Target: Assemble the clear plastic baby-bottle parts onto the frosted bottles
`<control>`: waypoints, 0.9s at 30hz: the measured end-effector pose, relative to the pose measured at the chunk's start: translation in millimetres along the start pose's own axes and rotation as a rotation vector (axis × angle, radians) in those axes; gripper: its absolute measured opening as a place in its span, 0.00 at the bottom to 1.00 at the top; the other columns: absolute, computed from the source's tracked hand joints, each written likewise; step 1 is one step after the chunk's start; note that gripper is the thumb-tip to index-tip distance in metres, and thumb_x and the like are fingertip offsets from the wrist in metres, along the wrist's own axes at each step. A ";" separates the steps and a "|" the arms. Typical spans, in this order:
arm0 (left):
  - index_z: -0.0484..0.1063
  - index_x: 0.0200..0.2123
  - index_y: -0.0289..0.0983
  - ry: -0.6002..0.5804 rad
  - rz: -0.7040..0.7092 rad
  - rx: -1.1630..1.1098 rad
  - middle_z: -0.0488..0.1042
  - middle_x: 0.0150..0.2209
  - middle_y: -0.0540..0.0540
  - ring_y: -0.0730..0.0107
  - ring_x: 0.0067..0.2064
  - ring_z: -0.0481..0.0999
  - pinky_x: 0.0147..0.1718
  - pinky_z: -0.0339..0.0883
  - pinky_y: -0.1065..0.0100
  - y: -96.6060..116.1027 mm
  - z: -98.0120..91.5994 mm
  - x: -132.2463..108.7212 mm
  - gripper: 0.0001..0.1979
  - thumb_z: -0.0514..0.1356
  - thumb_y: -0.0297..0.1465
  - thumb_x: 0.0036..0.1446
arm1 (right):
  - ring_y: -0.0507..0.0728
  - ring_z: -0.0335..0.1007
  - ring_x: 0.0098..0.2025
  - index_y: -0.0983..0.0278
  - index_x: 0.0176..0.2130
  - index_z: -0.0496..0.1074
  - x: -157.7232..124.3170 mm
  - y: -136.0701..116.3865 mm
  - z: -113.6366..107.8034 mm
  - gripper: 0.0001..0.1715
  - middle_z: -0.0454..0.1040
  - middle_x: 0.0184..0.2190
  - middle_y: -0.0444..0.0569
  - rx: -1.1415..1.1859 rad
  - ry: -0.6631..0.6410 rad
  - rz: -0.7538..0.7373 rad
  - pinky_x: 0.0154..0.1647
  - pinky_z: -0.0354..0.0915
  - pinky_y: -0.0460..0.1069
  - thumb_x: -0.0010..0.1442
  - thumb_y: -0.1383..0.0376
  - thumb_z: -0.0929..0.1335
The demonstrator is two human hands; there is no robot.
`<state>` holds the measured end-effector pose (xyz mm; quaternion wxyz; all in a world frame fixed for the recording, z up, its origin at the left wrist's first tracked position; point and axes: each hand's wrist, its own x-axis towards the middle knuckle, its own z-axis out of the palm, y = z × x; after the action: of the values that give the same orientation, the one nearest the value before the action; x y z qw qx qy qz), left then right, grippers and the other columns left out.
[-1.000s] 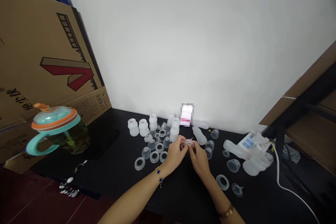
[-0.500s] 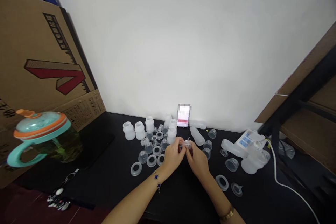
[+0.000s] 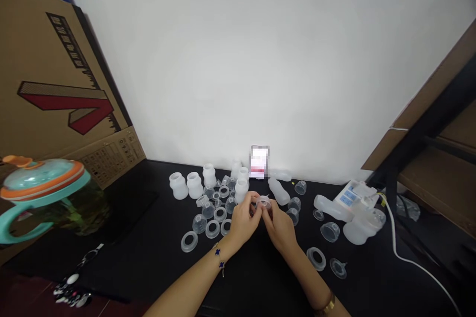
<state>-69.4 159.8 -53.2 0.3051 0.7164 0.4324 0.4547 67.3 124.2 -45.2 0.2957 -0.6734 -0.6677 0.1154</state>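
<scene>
My left hand (image 3: pixel 245 218) and my right hand (image 3: pixel 279 225) meet over the black table, fingers closed round a translucent bottle collar ring (image 3: pixel 264 201). A thin pointed tip sticks up at its far side; fingers hide much of the rest. Left of my left hand lie several matching collar rings (image 3: pixel 189 241) and clear domed caps (image 3: pixel 200 224). White bottles (image 3: pixel 179 186) stand upright behind them. A white bottle (image 3: pixel 278 191) lies on its side just past my right hand. Nearer to my right forearm are another collar ring (image 3: pixel 316 259) and a clear funnel-like piece (image 3: pixel 338 268).
A teal-lidded jug (image 3: pixel 55 198) stands at the left before a cardboard box (image 3: pixel 55 74). A lit, blurred screen (image 3: pixel 259 162) leans on the wall. To the right, a white cable (image 3: pixel 396 252) runs from a labelled white device (image 3: pixel 351 197) among lying bottles. A beaded keychain (image 3: pixel 72 290) lies front left.
My hands stay together on the collar ring, with the fingers slightly shifted and more of the ring's top showing. The view has turned a little, so things at the left sit further left.
</scene>
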 end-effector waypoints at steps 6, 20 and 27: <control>0.68 0.45 0.41 0.002 -0.008 -0.024 0.78 0.33 0.50 0.71 0.28 0.75 0.29 0.65 0.71 0.0 0.5 0.4 0.08 0.56 0.35 0.65 | 0.60 0.79 0.36 0.63 0.51 0.67 0.4 -2.0 -0.4 0.19 0.81 0.35 0.51 -0.003 -0.037 0.021 0.31 0.58 0.47 0.73 0.56 0.56; 0.68 0.44 0.41 0.014 -0.035 -0.021 0.77 0.32 0.52 0.73 0.27 0.74 0.29 0.64 0.72 4.7 -0.3 -1.1 0.08 0.56 0.35 0.64 | 0.60 0.78 0.32 0.64 0.48 0.64 0.6 -2.8 1.4 0.16 0.80 0.32 0.51 -0.076 -0.067 0.041 0.28 0.51 0.47 0.73 0.57 0.55; 0.69 0.43 0.40 0.022 -0.039 -0.043 0.76 0.30 0.52 0.73 0.26 0.73 0.28 0.64 0.71 2.1 1.2 -1.0 0.07 0.56 0.35 0.64 | 0.59 0.78 0.31 0.64 0.47 0.64 1.7 -3.3 2.6 0.14 0.80 0.31 0.51 -0.094 -0.077 0.045 0.27 0.51 0.47 0.73 0.59 0.56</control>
<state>-67.8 157.9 -52.4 0.3246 0.6960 0.4397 0.4658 63.3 126.3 -45.0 0.2353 -0.6963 -0.6681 0.1161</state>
